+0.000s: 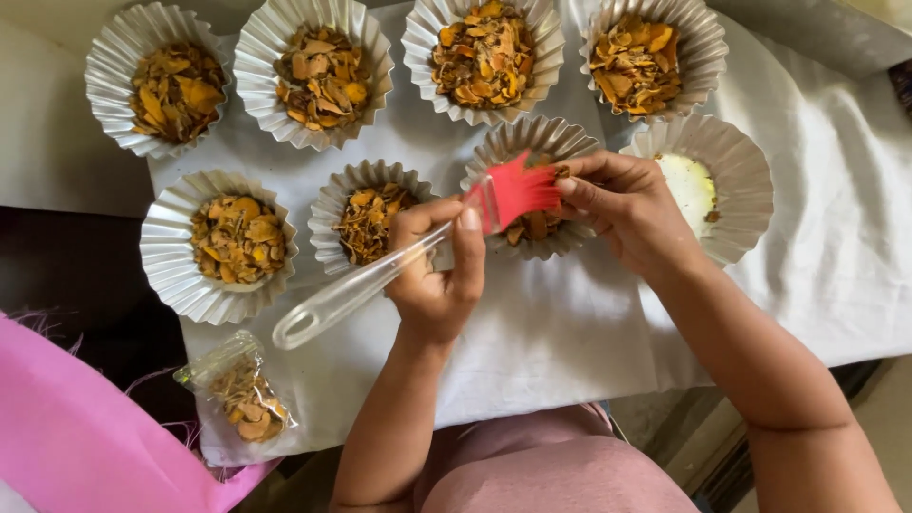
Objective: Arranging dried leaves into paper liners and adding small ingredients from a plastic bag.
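The red brush bristles (518, 190) and right hand (622, 209) hide much of one foil cup (532, 142), while the far cups' (304, 19) rims are cut off at the edge.

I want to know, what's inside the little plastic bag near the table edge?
The plastic bag holds dry orange-brown chips, like those in the foil cups. Crinkled plastic hides the pieces deeper in and whatever lies beneath it on the white cloth.

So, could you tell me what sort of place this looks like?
Probably a home or small workshop table for packing dried food: fluted foil cups of orange-brown chips on a white cloth, a small filled bag, and a red-bristled brush in both hands.
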